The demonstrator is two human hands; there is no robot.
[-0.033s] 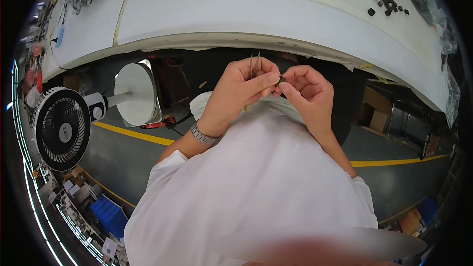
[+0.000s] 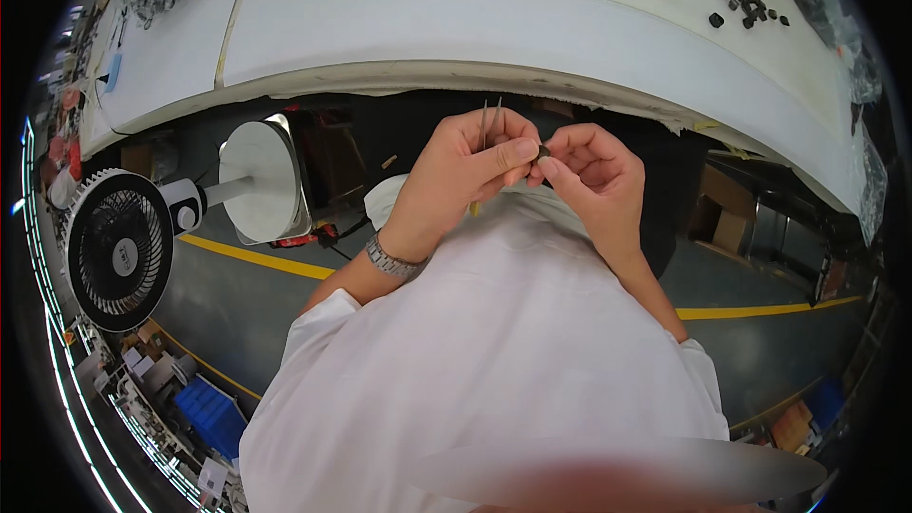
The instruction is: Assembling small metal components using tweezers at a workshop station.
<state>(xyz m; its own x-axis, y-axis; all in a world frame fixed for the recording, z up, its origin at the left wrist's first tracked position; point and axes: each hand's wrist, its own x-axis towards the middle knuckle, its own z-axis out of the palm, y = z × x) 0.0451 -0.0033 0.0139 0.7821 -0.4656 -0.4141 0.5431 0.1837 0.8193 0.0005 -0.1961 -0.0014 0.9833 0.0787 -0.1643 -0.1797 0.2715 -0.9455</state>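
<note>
- Looks like the fiddly close-up handling step: left hand (image 2: 464,163) pinches a small dark piece (image 2: 543,153) with tweezers (image 2: 484,125) tucked in its fingers.
- Right hand (image 2: 600,176) grips the piece's other side, just off the table (image 2: 532,36) edge.
- Next move probably calls for steady fingertips, imo.

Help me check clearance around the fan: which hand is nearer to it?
Left. The left hand is to the right of the fan and higher in the picture, apart from it; the right hand is farther off, beyond the left hand.
</note>
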